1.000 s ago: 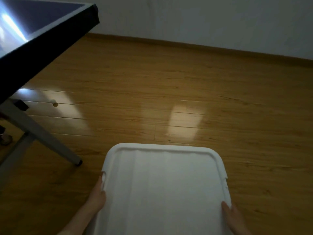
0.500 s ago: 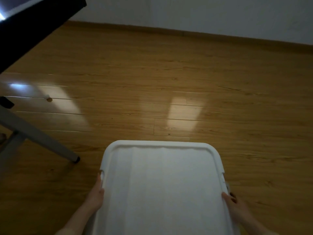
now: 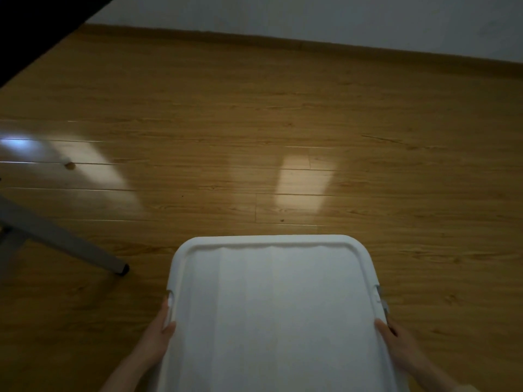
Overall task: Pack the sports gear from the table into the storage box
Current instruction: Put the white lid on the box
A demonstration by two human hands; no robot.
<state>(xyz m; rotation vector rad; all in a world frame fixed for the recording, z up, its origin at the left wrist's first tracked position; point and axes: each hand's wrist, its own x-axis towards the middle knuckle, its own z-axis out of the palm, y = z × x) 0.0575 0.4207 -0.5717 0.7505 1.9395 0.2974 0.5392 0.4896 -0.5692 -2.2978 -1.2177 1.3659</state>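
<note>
A white plastic storage box with its lid [image 3: 271,306] on fills the lower middle of the head view, above a wooden floor. My left hand [image 3: 160,332] grips the box's left side by the handle notch, thumb on the lid edge. On the opposite side, my right hand [image 3: 396,343] clasps the edge, just below a grey latch [image 3: 382,302]. The lid hides whatever is inside. No sports gear is in view.
The dark table corner [image 3: 36,29] shows at the top left, and its grey leg [image 3: 65,244] slants down to a black foot left of the box. A small round object [image 3: 69,165] lies on the floor at left. Wall and skirting board run along the back.
The view has shifted right, so the table has slid further out at the upper left. Both hands keep their hold on the box sides.
</note>
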